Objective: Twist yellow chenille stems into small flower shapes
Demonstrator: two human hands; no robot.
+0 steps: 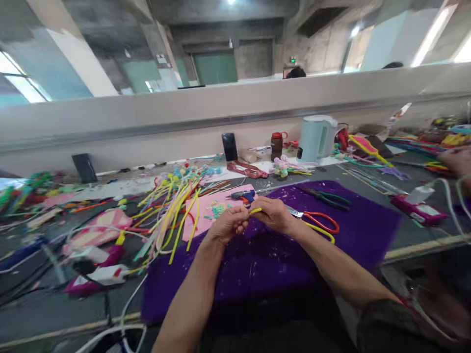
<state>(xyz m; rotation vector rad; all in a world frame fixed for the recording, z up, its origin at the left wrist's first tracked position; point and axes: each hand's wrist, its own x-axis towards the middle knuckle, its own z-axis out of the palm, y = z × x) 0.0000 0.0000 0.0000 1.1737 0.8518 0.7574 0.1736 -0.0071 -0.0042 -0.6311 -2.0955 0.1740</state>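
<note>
Both hands meet above a purple cloth. A short yellow stem shows between them, pinched by my right hand. My left hand is closed with its fingertips at the stem's left end; whether it grips anything is too small to tell. Just behind the hands, a blue glue gun and small green bits lie on a pink sheet. Scissors with red and yellow handles rest on the cloth beside my right wrist, and dark pliers lie behind them.
Yellow fuzzy stems are heaped at the left. A phone, a brown bottle and a pale blue kettle stand along the back. Magenta devices with cables lie on both sides. Another person's hand is at far right.
</note>
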